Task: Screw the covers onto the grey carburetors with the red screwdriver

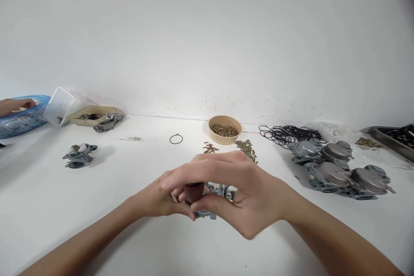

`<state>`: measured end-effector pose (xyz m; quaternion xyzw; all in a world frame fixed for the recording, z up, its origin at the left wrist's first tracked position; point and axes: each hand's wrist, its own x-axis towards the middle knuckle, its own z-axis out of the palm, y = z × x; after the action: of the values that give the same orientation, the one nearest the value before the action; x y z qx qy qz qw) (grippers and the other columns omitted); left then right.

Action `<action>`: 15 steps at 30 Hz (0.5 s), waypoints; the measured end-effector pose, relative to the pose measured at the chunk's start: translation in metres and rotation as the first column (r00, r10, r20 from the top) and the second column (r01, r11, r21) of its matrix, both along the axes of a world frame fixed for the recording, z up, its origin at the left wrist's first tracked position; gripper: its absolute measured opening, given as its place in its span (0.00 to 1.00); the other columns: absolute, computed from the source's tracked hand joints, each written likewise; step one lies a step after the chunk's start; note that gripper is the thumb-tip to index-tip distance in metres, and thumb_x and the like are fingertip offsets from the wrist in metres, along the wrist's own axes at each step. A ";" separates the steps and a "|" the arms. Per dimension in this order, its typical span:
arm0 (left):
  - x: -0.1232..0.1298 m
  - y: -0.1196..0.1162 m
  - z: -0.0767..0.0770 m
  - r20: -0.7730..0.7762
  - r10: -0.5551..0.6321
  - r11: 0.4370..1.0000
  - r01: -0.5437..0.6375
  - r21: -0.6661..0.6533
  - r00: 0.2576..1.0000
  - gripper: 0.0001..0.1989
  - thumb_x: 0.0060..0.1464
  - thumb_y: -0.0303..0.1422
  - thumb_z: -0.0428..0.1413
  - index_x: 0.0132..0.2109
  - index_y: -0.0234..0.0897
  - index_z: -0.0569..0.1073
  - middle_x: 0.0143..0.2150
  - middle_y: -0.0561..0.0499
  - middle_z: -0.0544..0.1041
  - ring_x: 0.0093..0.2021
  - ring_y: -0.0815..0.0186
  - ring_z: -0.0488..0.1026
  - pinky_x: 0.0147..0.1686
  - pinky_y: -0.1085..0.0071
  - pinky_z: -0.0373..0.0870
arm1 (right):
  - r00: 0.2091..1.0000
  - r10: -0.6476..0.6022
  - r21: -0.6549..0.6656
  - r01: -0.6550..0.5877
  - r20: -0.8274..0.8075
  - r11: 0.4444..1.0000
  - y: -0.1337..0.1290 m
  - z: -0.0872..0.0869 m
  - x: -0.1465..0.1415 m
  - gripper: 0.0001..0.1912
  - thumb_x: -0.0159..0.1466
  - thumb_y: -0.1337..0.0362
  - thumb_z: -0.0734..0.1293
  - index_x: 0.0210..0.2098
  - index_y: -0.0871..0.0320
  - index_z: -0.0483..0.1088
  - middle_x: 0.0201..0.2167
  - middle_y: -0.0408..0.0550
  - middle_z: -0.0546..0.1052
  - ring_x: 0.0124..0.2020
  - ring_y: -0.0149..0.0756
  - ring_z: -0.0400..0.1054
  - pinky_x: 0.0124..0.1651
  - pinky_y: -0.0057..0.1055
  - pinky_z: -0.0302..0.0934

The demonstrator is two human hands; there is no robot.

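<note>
In the middle of the head view, my right hand (252,185) is closed around the dark red handle of a screwdriver (194,194), which points down; its shaft and tip are hidden. Under it is a grey metal carburetor (211,214), mostly covered by my hands. My left hand (158,200) curls against the carburetor's left side and steadies it, fingers partly hidden behind the handle. Just beyond my hands lie small brass-coloured screws (210,148) and another spread of screws (246,150).
Behind stands a tan bowl (225,140) of screws. Right are black rubber rings (287,134), several carburetors (336,172) and a metal tray (393,146). Left are one ring (176,139), a carburetor (79,155), a beige tray (89,121), and another person's hand (16,105) at a blue basket (27,123).
</note>
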<state>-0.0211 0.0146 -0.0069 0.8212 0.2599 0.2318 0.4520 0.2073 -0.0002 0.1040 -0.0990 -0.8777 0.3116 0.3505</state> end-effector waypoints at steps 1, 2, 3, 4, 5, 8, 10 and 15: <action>-0.001 0.000 -0.002 0.004 0.002 1.000 -0.003 0.010 1.000 0.19 0.56 0.41 0.69 0.51 0.39 0.79 0.48 0.45 0.78 0.48 0.54 0.79 0.36 0.66 0.83 | 0.999 -0.038 0.035 0.038 -0.021 0.999 0.001 -0.001 0.000 0.23 0.69 0.74 0.66 0.60 0.51 0.69 0.38 0.42 0.78 0.37 0.28 0.71 0.43 0.26 0.69; -0.002 0.001 -0.004 0.009 0.005 1.000 -0.006 0.026 1.000 0.20 0.55 0.42 0.69 0.52 0.40 0.79 0.49 0.45 0.77 0.49 0.53 0.79 0.36 0.65 0.83 | 0.996 -0.073 0.070 0.076 -0.042 0.995 0.002 -0.002 0.000 0.21 0.69 0.71 0.68 0.60 0.51 0.70 0.36 0.42 0.77 0.36 0.28 0.70 0.42 0.26 0.69; -0.003 0.001 -0.006 0.010 0.007 0.999 -0.008 0.042 1.000 0.21 0.55 0.42 0.70 0.53 0.41 0.78 0.50 0.45 0.77 0.49 0.53 0.79 0.37 0.64 0.84 | 0.995 -0.089 0.091 0.093 -0.053 0.991 0.002 -0.002 0.000 0.21 0.69 0.70 0.68 0.60 0.51 0.70 0.36 0.42 0.76 0.37 0.29 0.70 0.42 0.27 0.69; -0.003 0.002 -0.008 0.006 0.011 0.998 -0.012 0.054 1.000 0.23 0.54 0.42 0.70 0.54 0.41 0.78 0.50 0.45 0.77 0.50 0.52 0.79 0.39 0.63 0.84 | 0.996 -0.080 0.091 0.084 -0.047 0.992 0.003 -0.003 0.001 0.22 0.69 0.70 0.67 0.61 0.51 0.69 0.37 0.44 0.77 0.39 0.30 0.71 0.42 0.27 0.69; -0.004 0.003 -0.010 -0.001 0.012 0.998 -0.012 0.058 1.000 0.24 0.54 0.42 0.70 0.55 0.41 0.77 0.50 0.45 0.77 0.49 0.53 0.79 0.40 0.62 0.84 | 0.998 -0.054 0.073 0.056 -0.031 0.996 0.004 -0.003 0.001 0.23 0.69 0.72 0.65 0.62 0.52 0.68 0.40 0.45 0.77 0.41 0.30 0.72 0.44 0.27 0.70; -0.005 0.004 -0.011 -0.005 -0.020 0.999 0.020 0.048 1.000 0.25 0.54 0.42 0.70 0.57 0.42 0.76 0.48 0.46 0.78 0.47 0.55 0.80 0.42 0.61 0.84 | 0.999 -0.011 0.051 0.012 -0.035 0.999 0.005 -0.002 0.001 0.26 0.67 0.77 0.64 0.62 0.52 0.68 0.40 0.44 0.79 0.42 0.30 0.73 0.45 0.27 0.71; -0.005 0.004 -0.011 0.015 -0.025 0.999 0.024 0.048 1.000 0.26 0.55 0.42 0.70 0.58 0.42 0.76 0.50 0.45 0.77 0.47 0.56 0.80 0.40 0.63 0.85 | 0.994 -0.056 0.120 0.068 -0.099 0.990 0.006 -0.002 0.002 0.23 0.67 0.75 0.68 0.59 0.53 0.71 0.36 0.42 0.78 0.37 0.29 0.72 0.42 0.26 0.70; -0.005 0.004 -0.009 -0.013 -0.018 0.997 0.019 0.077 1.000 0.24 0.55 0.41 0.70 0.57 0.42 0.77 0.52 0.44 0.77 0.47 0.56 0.80 0.40 0.64 0.85 | 0.999 -0.007 0.072 0.010 -0.049 0.997 0.007 -0.002 0.002 0.25 0.69 0.74 0.64 0.64 0.54 0.67 0.43 0.46 0.78 0.42 0.30 0.73 0.46 0.29 0.71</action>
<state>-0.0261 0.0185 -0.0157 0.8420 0.2458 0.2324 0.4203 0.2096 0.0066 0.1022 -0.0823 -0.8791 0.2804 0.3765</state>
